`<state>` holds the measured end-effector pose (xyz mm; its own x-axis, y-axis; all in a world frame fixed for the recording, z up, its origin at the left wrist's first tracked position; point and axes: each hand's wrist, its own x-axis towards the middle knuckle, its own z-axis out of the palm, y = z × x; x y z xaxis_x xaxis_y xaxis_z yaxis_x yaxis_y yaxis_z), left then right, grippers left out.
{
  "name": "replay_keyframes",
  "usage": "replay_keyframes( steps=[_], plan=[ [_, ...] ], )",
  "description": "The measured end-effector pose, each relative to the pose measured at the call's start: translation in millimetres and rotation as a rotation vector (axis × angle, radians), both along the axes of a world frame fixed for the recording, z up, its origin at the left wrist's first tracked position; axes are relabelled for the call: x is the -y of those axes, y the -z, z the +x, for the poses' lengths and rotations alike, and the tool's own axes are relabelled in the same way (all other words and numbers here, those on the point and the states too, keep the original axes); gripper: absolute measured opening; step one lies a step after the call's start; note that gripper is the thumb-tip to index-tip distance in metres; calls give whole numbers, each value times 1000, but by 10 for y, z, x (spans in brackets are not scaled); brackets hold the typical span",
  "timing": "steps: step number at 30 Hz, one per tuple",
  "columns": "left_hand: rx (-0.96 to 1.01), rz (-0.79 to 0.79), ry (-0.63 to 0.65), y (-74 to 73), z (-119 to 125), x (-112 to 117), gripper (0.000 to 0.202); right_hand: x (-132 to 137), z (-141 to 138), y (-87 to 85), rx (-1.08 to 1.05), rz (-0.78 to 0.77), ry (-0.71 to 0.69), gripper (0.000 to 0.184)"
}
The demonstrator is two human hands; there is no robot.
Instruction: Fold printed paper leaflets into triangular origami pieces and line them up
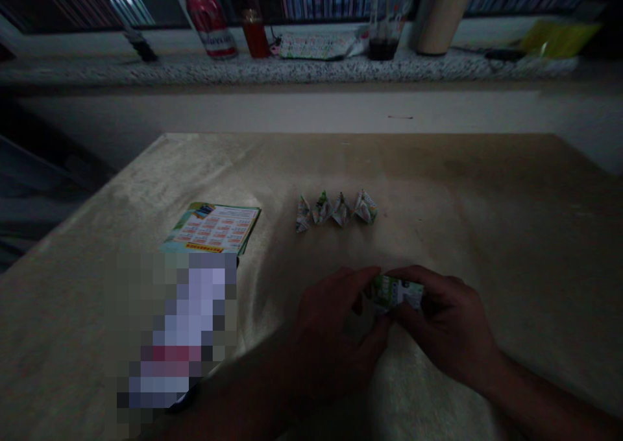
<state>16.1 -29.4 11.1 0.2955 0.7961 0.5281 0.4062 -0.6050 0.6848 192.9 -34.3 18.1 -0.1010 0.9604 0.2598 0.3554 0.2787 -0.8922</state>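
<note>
Between my two hands is a small folded piece of printed paper (398, 292), green and white. Thumb and fingers of my left hand (331, 327) pinch its left end. My right hand (450, 318) grips the right side, its thumb pressing the lower edge. The paper is held a little above the table, close to me. Beyond my hands stands a short row of several small pointed origami pieces (341, 209), folded from similar printed paper. A stack of printed leaflets (214, 226) lies on the left.
A pale cloth covers the table (487, 220). Left of my left arm lies a long pixelated object (182, 331). On the windowsill (311, 71) behind stand a red can (211, 26), a small red bottle (256, 35), a glass with dark liquid (384, 35) and a beige cylinder (442, 16).
</note>
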Motion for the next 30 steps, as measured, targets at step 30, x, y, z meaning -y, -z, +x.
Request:
replay_keyframes(
  steps=[30],
  plan=[
    [618, -850, 255, 76, -89, -126, 8, -34, 195, 108, 254, 537, -242, 29]
  ],
)
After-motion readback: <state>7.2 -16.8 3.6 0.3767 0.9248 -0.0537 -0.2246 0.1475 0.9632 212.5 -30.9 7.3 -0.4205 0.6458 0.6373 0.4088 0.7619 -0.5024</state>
